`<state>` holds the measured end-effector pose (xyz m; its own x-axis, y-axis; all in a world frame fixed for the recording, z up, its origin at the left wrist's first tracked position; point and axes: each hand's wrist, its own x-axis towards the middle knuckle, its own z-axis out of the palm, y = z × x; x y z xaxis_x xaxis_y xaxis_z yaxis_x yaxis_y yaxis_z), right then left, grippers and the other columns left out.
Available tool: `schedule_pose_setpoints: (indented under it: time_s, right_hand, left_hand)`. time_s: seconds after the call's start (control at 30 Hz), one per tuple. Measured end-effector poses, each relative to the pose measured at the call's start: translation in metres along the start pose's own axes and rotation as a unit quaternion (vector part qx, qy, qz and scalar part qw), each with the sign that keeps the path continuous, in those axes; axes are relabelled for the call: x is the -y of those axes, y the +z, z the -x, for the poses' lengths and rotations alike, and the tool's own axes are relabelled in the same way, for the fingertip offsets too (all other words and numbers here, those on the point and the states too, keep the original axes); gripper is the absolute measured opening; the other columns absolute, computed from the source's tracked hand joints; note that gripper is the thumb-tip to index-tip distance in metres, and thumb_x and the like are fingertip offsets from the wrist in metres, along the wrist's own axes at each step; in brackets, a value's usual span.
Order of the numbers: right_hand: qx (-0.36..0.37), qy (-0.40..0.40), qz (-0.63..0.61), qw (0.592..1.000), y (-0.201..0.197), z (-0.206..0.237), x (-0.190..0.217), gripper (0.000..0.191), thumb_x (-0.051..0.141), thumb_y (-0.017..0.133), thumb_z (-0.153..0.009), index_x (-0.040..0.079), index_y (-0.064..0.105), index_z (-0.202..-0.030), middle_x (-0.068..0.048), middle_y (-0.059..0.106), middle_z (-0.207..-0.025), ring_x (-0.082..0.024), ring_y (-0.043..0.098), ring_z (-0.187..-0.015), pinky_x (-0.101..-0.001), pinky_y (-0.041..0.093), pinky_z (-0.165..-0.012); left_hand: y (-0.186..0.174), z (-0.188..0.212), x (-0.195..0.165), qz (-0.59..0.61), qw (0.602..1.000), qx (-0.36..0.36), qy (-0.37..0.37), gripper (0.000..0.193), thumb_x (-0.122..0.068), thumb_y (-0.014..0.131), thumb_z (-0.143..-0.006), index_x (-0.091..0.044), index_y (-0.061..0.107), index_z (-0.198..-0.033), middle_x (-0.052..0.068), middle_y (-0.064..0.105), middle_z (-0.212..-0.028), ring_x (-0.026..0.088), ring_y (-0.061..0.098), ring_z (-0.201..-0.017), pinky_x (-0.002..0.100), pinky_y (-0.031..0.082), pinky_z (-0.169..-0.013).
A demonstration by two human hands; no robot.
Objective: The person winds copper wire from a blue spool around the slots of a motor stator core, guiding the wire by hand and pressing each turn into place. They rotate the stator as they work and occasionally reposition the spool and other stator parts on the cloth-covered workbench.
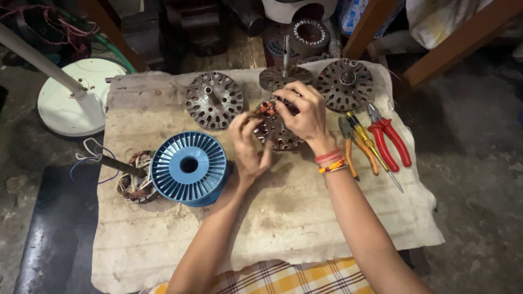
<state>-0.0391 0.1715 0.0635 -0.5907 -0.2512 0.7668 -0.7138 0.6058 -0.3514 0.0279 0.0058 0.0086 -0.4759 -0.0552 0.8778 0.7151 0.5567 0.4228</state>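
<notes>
Fingertips of right hand [306, 111] were pinched on copper winding at far edge of slotted stator core [275, 130], mid-cloth. Left hand [249, 147] was clenched on its near-left rim. Steady support and even wire tension were judged needed. Blue spool [188, 167] lay left; pliers [389, 140] right; loose cores [213, 100] crowded far side.

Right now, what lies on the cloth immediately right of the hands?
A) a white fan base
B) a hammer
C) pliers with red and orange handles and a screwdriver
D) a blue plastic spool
C: the red-handled pliers, the orange-handled pliers and a yellow-handled screwdriver lie side by side just right of the right hand; the blue spool sits left of the left hand.
</notes>
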Motion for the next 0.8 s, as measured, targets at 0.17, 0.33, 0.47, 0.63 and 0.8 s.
schedule_pose_setpoints:
  time_s: [0.17,0.33,0.47,0.63,0.8]
  right_hand:
    - [-0.031,0.016,-0.002,0.999,0.009,0.002,-0.001,0.01,0.01,0.075,-0.092,0.009,0.08,-0.101,-0.006,0.074,-0.094,-0.023,0.068,-0.08,-0.0358,0.055,-0.072]
    - [-0.072,0.032,0.006,0.997,0.01,0.001,0.007,0.009,0.007,0.077,-0.092,0.007,0.079,-0.1,-0.007,0.073,-0.093,-0.026,0.069,-0.082,-0.0368,0.055,-0.073]
    - [-0.088,0.045,-0.009,0.995,0.008,-0.003,0.01,0.009,0.007,0.08,-0.088,0.006,0.078,-0.097,-0.008,0.074,-0.092,-0.025,0.07,-0.082,-0.0359,0.055,-0.073]
    - [-0.097,0.092,-0.088,0.987,0.01,-0.002,0.004,0.01,0.005,0.082,-0.087,0.003,0.077,-0.095,-0.009,0.074,-0.091,-0.022,0.073,-0.083,-0.0311,0.057,-0.075]
    - [-0.055,0.159,-0.153,0.974,0.01,0.006,-0.022,0.01,0.006,0.082,-0.085,0.0,0.078,-0.091,-0.009,0.073,-0.084,-0.017,0.07,-0.075,-0.0291,0.054,-0.068]
  left_hand:
    - [-0.001,0.004,-0.002,-0.097,0.988,0.047,0.107,0.052,-0.008,0.07,-0.079,-0.009,0.058,-0.13,0.016,0.055,-0.13,0.035,0.054,-0.126,0.054,0.044,-0.111]
    - [-0.001,0.012,0.004,-0.106,0.981,0.152,-0.065,0.043,-0.011,0.069,-0.087,-0.007,0.063,-0.13,0.012,0.061,-0.129,0.031,0.058,-0.121,0.048,0.048,-0.105]
    - [0.01,0.0,0.009,-0.083,0.983,0.02,-0.161,0.042,-0.025,0.064,-0.095,-0.003,0.056,-0.13,0.016,0.058,-0.131,0.033,0.055,-0.128,0.051,0.047,-0.11]
    - [0.023,-0.028,0.024,0.195,0.941,0.073,-0.266,0.044,-0.031,0.054,-0.105,0.0,0.059,-0.135,0.012,0.065,-0.125,0.021,0.061,-0.115,0.035,0.049,-0.099]
    - [0.043,-0.037,0.05,0.311,0.862,0.104,-0.386,0.029,-0.021,0.059,-0.105,-0.002,0.074,-0.121,-0.002,0.067,-0.088,0.005,0.054,-0.076,0.02,0.043,-0.067]
